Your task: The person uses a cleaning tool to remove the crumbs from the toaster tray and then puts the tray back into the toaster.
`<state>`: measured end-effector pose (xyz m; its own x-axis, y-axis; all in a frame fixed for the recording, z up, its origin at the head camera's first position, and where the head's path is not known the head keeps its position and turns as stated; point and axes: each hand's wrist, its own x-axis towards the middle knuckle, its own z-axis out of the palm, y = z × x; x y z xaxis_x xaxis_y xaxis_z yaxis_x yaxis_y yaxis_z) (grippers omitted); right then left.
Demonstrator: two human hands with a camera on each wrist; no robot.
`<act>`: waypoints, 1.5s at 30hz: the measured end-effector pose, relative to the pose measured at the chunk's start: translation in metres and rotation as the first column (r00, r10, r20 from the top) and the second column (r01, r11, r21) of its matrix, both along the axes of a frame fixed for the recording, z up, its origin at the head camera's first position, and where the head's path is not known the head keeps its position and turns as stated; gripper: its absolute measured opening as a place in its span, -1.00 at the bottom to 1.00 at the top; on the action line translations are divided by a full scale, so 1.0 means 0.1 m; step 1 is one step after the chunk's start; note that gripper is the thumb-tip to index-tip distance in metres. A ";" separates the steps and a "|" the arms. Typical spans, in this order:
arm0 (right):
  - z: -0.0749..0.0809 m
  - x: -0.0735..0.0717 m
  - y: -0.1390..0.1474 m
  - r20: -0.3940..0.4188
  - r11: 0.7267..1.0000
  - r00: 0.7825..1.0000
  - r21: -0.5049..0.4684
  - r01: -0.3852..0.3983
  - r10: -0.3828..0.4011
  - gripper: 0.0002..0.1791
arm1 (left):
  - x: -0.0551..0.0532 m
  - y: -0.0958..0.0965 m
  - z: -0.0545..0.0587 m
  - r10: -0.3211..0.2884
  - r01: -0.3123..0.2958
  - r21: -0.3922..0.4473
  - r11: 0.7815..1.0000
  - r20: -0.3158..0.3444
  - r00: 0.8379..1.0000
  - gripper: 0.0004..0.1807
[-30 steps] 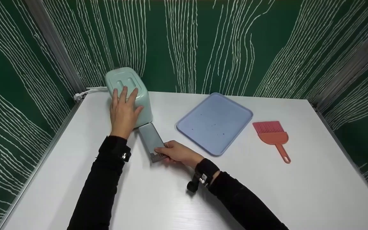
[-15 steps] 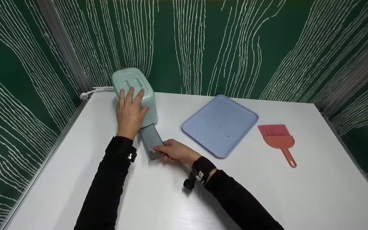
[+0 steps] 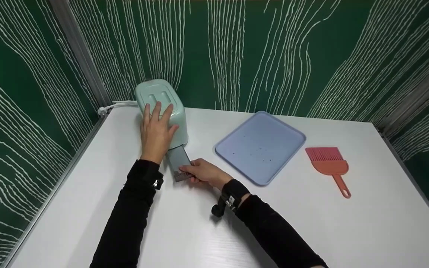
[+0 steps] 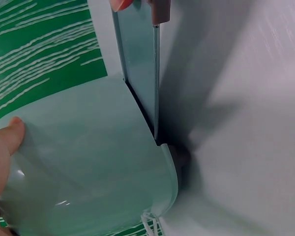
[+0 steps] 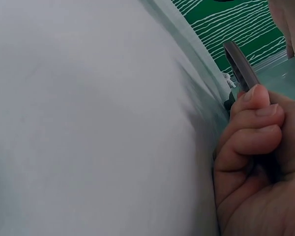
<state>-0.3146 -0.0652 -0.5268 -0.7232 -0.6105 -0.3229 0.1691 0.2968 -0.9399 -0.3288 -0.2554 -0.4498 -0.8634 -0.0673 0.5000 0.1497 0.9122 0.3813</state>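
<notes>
A mint-green toaster (image 3: 179, 126) stands at the back left of the white table. My left hand (image 3: 156, 136) lies on its top and near side with spread fingers. From the toaster's near end a grey crumb tray (image 3: 177, 158) sticks partway out, low over the table. My right hand (image 3: 207, 173) pinches the tray's dark outer end, thumb on top. In the left wrist view, the crumb tray (image 4: 140, 59) enters a slot at the bottom of the toaster (image 4: 88, 152). Curled fingers of the right hand (image 5: 255, 142) wrap under the tray's dark end (image 5: 241, 66) in the right wrist view.
A blue rectangular tray (image 3: 251, 136) with dark crumbs on it lies to the right of the toaster. Further right is a red-orange brush (image 3: 330, 167). A white cord (image 3: 119, 104) runs behind the toaster. Green patterned panels (image 3: 196, 56) bound the table's back and sides.
The right hand has slid the crumb tray further into the toaster, so less of it shows. The left hand stays on the toaster. The whole head view has shifted slightly.
</notes>
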 end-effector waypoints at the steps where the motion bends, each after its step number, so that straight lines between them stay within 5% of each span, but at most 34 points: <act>1: 0.00 0.00 0.00 0.004 1.000 1.000 0.002 0.004 -0.004 -0.74 | 0.00 0.00 0.00 -0.001 0.001 0.000 1.000 -0.003 1.000 -0.27; 18: -0.02 0.01 -0.12 -0.037 0.989 0.988 -0.027 0.148 -0.149 -0.68 | -0.01 0.00 -0.01 0.016 -0.016 -0.007 1.000 0.000 1.000 -0.28; 34: -0.06 -0.01 -0.20 0.070 0.955 0.972 -0.179 0.235 -0.226 -0.71 | -0.02 -0.01 -0.04 0.025 -0.026 -0.036 0.999 -0.027 0.999 -0.27; 45: -0.08 -0.03 -0.23 0.123 0.930 0.957 -0.233 0.285 -0.263 -0.83 | -0.02 0.00 -0.03 0.036 -0.036 -0.032 0.999 0.014 0.999 -0.26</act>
